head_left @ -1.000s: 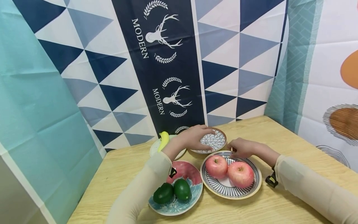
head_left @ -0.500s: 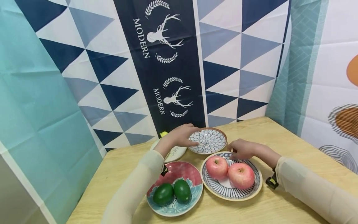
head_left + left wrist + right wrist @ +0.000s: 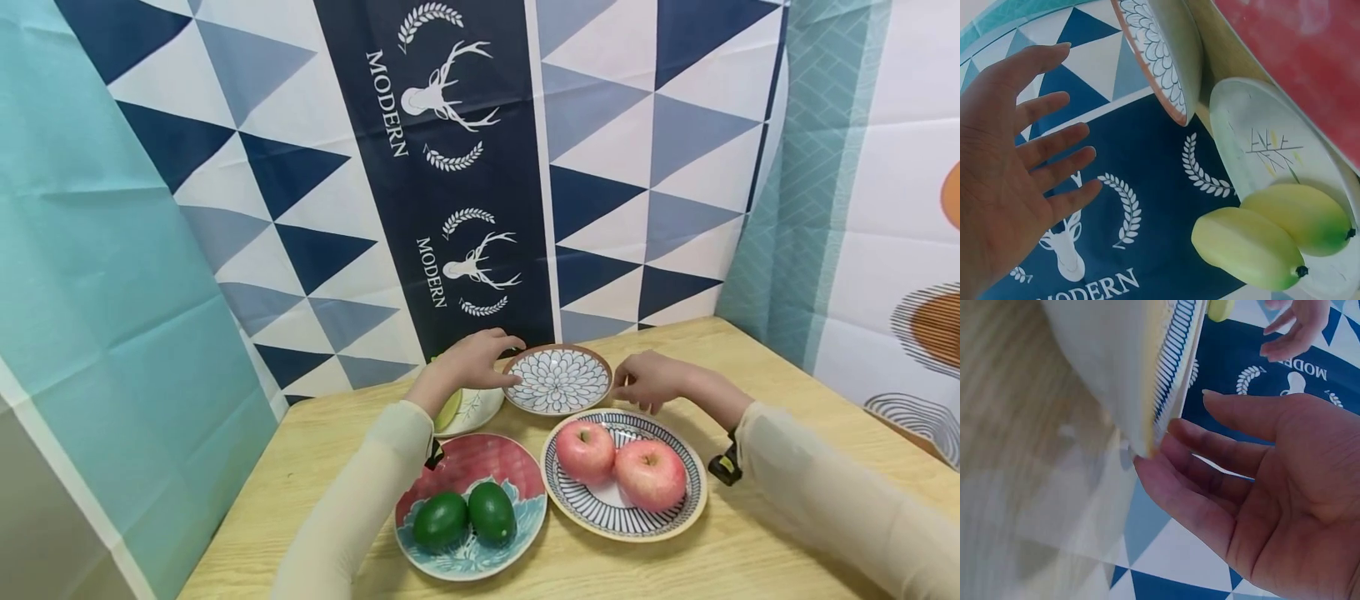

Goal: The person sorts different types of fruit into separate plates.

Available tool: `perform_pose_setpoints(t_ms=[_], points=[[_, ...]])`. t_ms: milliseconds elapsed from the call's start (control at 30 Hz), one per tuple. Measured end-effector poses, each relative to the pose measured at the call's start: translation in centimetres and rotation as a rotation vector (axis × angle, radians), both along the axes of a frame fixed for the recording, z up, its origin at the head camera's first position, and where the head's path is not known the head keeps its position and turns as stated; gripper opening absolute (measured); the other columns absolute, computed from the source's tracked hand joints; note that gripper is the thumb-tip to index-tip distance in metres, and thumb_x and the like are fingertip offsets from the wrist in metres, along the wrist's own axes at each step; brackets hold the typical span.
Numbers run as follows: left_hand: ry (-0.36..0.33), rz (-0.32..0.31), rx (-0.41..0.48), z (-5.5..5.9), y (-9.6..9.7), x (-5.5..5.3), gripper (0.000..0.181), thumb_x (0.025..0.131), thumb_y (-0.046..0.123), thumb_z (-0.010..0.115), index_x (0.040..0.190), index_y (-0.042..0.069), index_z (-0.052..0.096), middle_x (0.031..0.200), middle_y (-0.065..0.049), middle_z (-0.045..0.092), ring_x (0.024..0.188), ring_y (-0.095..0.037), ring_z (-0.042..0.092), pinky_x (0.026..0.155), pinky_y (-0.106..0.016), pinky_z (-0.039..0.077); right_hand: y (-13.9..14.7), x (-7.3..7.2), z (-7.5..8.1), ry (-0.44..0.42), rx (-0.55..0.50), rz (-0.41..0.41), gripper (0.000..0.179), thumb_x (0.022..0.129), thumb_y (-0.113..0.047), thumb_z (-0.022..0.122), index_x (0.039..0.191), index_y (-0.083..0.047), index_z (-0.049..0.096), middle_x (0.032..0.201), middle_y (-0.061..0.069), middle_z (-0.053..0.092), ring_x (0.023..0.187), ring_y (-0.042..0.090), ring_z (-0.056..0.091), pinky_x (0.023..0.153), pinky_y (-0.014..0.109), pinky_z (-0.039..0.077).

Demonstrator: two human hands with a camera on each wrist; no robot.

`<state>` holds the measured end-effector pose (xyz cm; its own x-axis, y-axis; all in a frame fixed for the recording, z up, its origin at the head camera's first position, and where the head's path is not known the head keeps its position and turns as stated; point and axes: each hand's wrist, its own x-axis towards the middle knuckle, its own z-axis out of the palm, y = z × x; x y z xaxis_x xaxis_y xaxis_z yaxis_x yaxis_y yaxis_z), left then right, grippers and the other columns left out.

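My left hand [image 3: 471,360] hovers with spread fingers by the left rim of a bowl [image 3: 558,379] with a petal pattern and brown rim. In the left wrist view a gap shows between hand and bowl. Below this hand, a pale plate [image 3: 1254,125] carries two yellow-green mangoes [image 3: 1247,247], largely hidden in the head view. My right hand [image 3: 656,379], thumb apart and fingers loosely bent, is at the far rim of a striped plate [image 3: 624,532]; whether the fingertips touch it I cannot tell. Two red apples [image 3: 650,475] sit on that plate.
Two dark green avocados [image 3: 491,512] lie on a red and turquoise plate [image 3: 498,454] at the front left. All the dishes stand on a wooden table [image 3: 315,467]. A patterned cloth [image 3: 480,183] hangs behind it, with a turquoise cloth [image 3: 112,275] at the left.
My left hand has drawn back leftward from over the petal-patterned bowl. My right hand has shifted slightly up and away from the apples, off the inside of the striped plate.
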<state>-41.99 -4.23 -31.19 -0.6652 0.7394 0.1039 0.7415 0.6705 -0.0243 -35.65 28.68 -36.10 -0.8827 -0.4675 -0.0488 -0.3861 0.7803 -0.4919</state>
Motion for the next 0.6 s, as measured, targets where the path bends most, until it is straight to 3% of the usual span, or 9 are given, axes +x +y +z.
perform_pose_setpoints(t_ms=[333, 467, 600], points=[[-0.023, 0.048, -0.045, -0.7, -1.2, -0.7, 0.061, 0.096, 0.047, 0.073, 0.150, 0.022, 0.060, 0.141, -0.005, 0.062, 0.128, -0.021, 0.058, 0.110, -0.041, 0.048, 0.2, -3.5, 1.1, 0.080, 0.081, -0.064, 0.026, 0.104, -0.020, 0.066, 0.102, 0.005, 0.073, 0.082, 0.019, 0.073, 0.062, 0.025, 0.073, 0.054, 0.034, 0.060], [-0.026, 0.054, -0.048, -0.9, -1.5, -0.9, 0.062, 0.096, 0.046, 0.073, 0.151, 0.022, 0.059, 0.146, -0.008, 0.061, 0.132, -0.022, 0.057, 0.112, -0.042, 0.046, 0.1, -5.3, 1.0, 0.124, 0.124, -0.121, 0.026, 0.103, -0.020, 0.067, 0.101, 0.005, 0.074, 0.081, 0.016, 0.073, 0.060, 0.021, 0.072, 0.055, 0.034, 0.060], [-0.017, 0.057, -0.039, -0.8, -1.8, -1.0, 0.061, 0.096, 0.044, 0.074, 0.151, 0.020, 0.060, 0.146, -0.010, 0.061, 0.132, -0.024, 0.057, 0.113, -0.045, 0.046, -0.1, -6.8, 1.0, 0.110, 0.136, -0.185, 0.030, 0.102, -0.022, 0.069, 0.104, 0.007, 0.074, 0.084, 0.018, 0.073, 0.063, 0.022, 0.072, 0.058, 0.036, 0.062]])
